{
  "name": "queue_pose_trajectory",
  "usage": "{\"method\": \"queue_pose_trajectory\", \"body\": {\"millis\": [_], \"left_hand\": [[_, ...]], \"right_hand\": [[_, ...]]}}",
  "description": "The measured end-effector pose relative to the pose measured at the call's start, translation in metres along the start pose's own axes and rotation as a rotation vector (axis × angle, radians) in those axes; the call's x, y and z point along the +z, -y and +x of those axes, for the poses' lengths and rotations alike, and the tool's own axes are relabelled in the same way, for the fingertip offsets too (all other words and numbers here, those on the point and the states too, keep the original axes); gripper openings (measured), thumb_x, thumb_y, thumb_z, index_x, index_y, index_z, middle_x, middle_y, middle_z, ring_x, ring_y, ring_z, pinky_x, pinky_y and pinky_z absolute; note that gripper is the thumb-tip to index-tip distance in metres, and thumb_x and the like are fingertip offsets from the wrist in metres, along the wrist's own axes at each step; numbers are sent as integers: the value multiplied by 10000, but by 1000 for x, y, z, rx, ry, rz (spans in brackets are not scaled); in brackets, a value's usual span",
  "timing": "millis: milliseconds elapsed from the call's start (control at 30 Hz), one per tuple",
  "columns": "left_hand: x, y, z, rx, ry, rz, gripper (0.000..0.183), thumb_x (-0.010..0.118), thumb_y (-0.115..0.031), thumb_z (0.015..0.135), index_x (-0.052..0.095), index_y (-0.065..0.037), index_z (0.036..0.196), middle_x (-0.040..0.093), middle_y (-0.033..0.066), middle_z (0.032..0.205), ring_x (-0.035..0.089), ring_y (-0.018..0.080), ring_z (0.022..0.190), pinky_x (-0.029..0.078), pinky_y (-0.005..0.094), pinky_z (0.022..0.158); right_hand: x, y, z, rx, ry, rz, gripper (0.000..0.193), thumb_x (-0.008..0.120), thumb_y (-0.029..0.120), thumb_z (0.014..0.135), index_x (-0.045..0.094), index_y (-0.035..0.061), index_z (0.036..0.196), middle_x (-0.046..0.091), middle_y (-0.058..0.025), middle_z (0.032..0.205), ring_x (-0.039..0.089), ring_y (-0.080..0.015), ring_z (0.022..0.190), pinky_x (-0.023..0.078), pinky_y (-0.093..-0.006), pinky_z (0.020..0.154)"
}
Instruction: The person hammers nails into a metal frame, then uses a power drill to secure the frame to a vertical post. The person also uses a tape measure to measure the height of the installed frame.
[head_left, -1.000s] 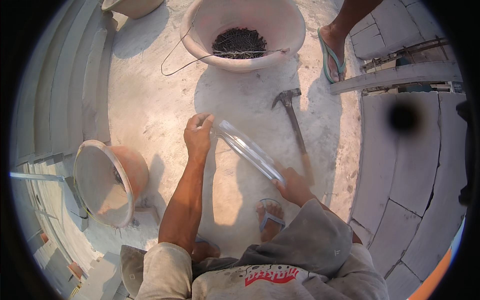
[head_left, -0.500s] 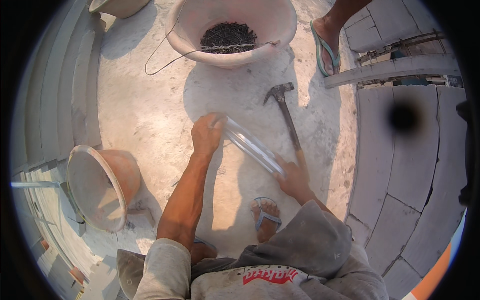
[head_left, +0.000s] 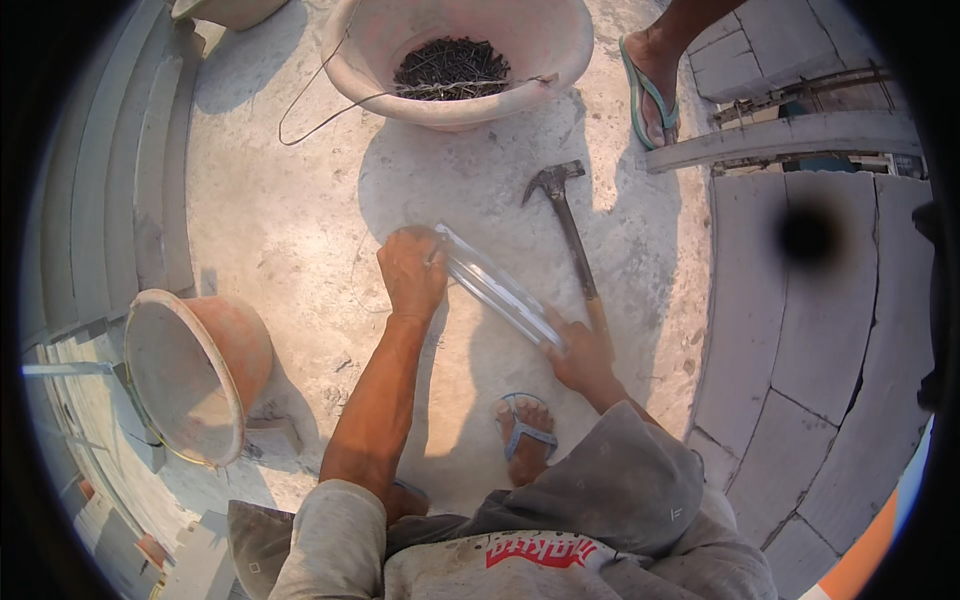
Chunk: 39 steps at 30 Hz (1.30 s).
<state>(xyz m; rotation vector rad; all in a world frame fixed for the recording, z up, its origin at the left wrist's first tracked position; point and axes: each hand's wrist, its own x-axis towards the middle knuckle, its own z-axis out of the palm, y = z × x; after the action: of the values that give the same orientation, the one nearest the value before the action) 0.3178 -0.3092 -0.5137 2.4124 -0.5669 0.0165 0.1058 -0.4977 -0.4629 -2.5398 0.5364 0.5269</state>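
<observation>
A long, shiny, silvery-clear strip [head_left: 497,292] with lengthwise ridges stretches at a slant between my hands, above the concrete. At its upper left end, my left hand [head_left: 412,262] is closed in a fist round it. The lower right end is in the fingers of my right hand [head_left: 582,358], which looks a little blurred. Whether the strip is plastic or metal I cannot tell. A faint thin line [head_left: 356,288] curves beside my left hand. Beyond my right hand a claw hammer [head_left: 571,232] lies on the floor, its dark head pointing away and its wooden grip close to my fingers.
Ahead stands a pale bucket [head_left: 455,112] with dark nails and a wire handle. An orange-pink bucket [head_left: 238,345] lies tipped at left. Another person's sandalled foot [head_left: 652,92] is at far right, by a concrete beam [head_left: 790,138]. Grey blocks [head_left: 820,290] line the right side.
My left fist has turned slightly and shifted a little to the left, still holding the strip. The thin curved line beside it now shows more clearly. The whole view has shifted slightly.
</observation>
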Motion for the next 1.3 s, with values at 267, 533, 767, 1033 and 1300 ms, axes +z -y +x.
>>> {"method": "queue_pose_trajectory", "body": {"millis": [267, 533, 767, 1033, 1300], "left_hand": [[2, -8, -1, -123, 42, 6, 145, 696, -113, 761, 712, -127, 905, 618, 62, 930, 583, 277, 929, 493, 384, 797], [4, -8, 0, -167, 66, 42, 134, 638, -221, 838, 702, -114, 888, 630, 87, 952, 594, 296, 934, 497, 407, 805], [-2, -12, 7, -218, 107, -3, 203, 565, -237, 871, 675, -69, 837, 628, 138, 964, 593, 332, 946, 494, 431, 806], [-4, -13, 3, -217, 111, -5, 213, 559, -241, 867, 686, -71, 856, 625, 147, 953, 589, 342, 942, 488, 437, 809], [0, -13, 1, -234, 51, -38, 147, 591, -189, 846, 700, -94, 871, 627, 125, 951, 590, 332, 950, 486, 425, 819]], "right_hand": [[-2, 0, 1, 47, 98, 29, 633, 666, 346, 864, 441, 228, 1444, 610, -162, 946, 618, -324, 926, 489, -442, 819], [-27, -7, 58, 14, -370, -40, 546, 691, 340, 858, 502, 55, 1285, 551, -211, 1049, 544, -379, 1102, 490, -473, 839], [-35, -18, 93, 209, -284, 152, 291, 659, 247, 877, 527, 25, 1013, 567, -195, 949, 608, -364, 878, 483, -446, 772], [-74, 48, 51, 76, -88, 669, 279, 539, 285, 979, 528, 6, 967, 605, -172, 712, 615, -235, 688, 475, -373, 641], [-46, 63, 51, -72, 121, 586, 393, 462, 391, 1010, 528, 4, 995, 575, -199, 649, 608, -326, 606, 454, -415, 574]]}}
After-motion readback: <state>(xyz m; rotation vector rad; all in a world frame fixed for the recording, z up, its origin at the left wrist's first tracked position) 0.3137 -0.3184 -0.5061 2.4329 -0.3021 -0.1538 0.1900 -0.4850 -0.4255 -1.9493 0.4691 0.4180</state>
